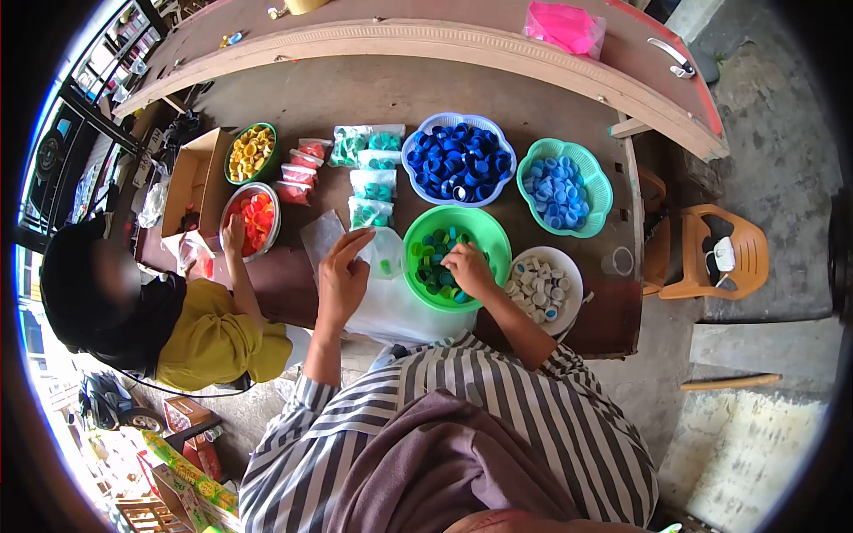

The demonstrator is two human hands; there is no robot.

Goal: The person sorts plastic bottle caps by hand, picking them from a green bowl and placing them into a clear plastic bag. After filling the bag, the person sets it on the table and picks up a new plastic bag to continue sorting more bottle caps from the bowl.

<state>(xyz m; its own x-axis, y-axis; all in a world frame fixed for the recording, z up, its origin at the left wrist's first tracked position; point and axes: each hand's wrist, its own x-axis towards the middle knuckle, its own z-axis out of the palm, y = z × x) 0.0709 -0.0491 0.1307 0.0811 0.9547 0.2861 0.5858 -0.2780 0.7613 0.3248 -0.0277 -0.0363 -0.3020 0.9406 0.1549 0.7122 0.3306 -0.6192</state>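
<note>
My left hand (342, 277) is closed at the edge of a clear plastic bag (389, 242), which has a green cap inside. Over the bright green bowl (499, 226) reaches my right hand (468, 268), its bent fingers closed among green and teal bottle caps (442, 277). The fingertips are partly hidden by the hand itself. Just right of this bowl stands a white bowl (576, 274) of whitish caps. Filled bags of teal caps (370, 213) lie beyond my left hand.
A blue basket (412, 182) holds dark blue caps, a mint basket (600, 182) light blue ones. At left, a person (209, 333) reaches into a bowl of orange-red caps (258, 222). Yellow caps (251, 153), a cardboard box (191, 178), small red bags (298, 173) and a clear cup (619, 261) are around.
</note>
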